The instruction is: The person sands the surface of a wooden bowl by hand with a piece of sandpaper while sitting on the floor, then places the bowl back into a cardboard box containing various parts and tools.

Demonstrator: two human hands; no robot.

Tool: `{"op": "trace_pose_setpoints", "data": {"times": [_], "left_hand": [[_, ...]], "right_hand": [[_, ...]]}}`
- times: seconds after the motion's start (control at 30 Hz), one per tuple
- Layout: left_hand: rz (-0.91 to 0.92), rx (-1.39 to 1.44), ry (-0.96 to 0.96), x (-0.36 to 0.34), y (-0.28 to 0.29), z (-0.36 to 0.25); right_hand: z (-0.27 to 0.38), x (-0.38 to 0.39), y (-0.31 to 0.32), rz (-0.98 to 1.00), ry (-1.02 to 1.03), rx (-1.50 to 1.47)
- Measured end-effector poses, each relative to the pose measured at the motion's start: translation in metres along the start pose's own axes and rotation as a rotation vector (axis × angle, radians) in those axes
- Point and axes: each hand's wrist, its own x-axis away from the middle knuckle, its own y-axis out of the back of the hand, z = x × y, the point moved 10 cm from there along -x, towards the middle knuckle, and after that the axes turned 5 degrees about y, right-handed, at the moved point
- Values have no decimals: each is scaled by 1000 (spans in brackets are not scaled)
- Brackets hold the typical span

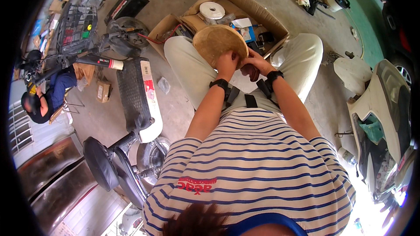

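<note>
A round tan disc point(215, 43), like a wooden stool top, is tilted between my knees in front of the open cardboard box. My left hand point(226, 64) rests against its lower face with curled fingers; what they pinch, if anything, is hidden. My right hand point(259, 64) closes around the disc's right edge, close beside my left. Just below the right hand shows a dark brown, rounded thing point(250, 72), whose kind I cannot make out. Both wrists wear black bands.
The cardboard box point(272, 19) holds a white tape roll point(212, 10), a blue-and-white packet point(245, 29) and small parts. To my left lies an electric scooter point(133, 91); a person point(48, 89) sits farther left. White scooter bodywork point(380, 100) stands at right.
</note>
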Motion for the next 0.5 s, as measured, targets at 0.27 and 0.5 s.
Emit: {"op": "trace_pose_setpoints", "data": {"times": [0.27, 0.5], "left_hand": [[30, 93, -8, 0, 1, -5], [5, 139, -29, 2, 8, -12]], "right_hand": [[2, -1, 0, -24, 11, -24], [-6, -4, 3, -19, -33, -42]]}}
